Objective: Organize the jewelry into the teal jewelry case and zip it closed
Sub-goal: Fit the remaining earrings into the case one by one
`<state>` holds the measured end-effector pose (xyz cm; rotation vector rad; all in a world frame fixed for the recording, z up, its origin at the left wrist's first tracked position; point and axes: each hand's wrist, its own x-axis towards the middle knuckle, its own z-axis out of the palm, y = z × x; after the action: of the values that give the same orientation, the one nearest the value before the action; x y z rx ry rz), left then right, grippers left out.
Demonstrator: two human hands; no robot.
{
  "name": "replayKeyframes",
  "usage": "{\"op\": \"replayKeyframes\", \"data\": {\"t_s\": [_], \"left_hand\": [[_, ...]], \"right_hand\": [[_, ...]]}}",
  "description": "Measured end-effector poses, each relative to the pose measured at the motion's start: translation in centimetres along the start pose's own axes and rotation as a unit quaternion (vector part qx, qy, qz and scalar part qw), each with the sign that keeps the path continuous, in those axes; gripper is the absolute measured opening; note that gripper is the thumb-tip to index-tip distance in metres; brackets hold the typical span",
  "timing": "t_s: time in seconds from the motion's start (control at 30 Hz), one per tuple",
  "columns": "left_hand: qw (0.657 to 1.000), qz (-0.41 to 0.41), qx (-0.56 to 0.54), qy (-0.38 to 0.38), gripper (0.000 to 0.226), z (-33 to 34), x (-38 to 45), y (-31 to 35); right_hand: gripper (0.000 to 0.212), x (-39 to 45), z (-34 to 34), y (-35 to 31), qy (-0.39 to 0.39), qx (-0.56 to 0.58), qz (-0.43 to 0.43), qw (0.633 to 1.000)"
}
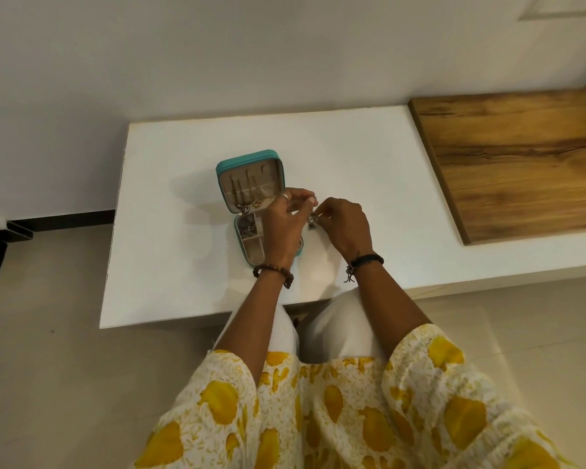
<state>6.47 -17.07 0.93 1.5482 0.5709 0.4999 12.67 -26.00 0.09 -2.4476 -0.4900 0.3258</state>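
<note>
The teal jewelry case [227, 164] lies open on the white table [352, 157], its lid tipped back with pendants hanging inside. The compartmented tray [251, 243] holds small pieces in its far cells. My left hand [285, 221] hovers over the tray's right part and hides it. My right hand [347, 225] is just right of the case. Both hands pinch a small dark piece of jewelry [311, 222] between them, above the case's right edge.
A wooden board [515, 157] covers the table's right end. A white wall stands behind the table. My knees in white trousers press against the table's front edge. A dark object sits on the floor at far left.
</note>
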Motion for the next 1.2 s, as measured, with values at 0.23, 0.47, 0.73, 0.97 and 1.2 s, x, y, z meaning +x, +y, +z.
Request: {"op": "replayKeyframes", "data": {"t_s": [0.23,0.47,0.73,0.97,1.2], "left_hand": [[0.999,0.004,0.045,-0.021,0.008,1.0,-0.4,0.0],[0.999,-0.037,-0.023,-0.006,0.008,0.5,-0.6,0.3],[0.996,-0.061,-0.055,0.018,0.021,0.3,-0.1,0.3],[0.996,-0.079,-0.040,-0.005,0.016,0.1,0.0,0.1],[0.992,-0.087,-0.085,-0.032,0.014,0.3,-0.2,0.6]], "right_hand": [[0.016,-0.2,-0.5,-0.1,0.024,0.022,0.031,0.999],[0.015,-0.8,-0.9,-0.5,0.046,0.059,0.024,0.997],[0.017,-2.2,-2.6,-0.8,0.072,0.206,0.045,0.975],[0.026,-2.4,-3.0,-0.7,0.059,0.352,0.066,0.932],[0.026,-2.3,-2.7,-0.8,0.055,0.349,0.061,0.933]]}}
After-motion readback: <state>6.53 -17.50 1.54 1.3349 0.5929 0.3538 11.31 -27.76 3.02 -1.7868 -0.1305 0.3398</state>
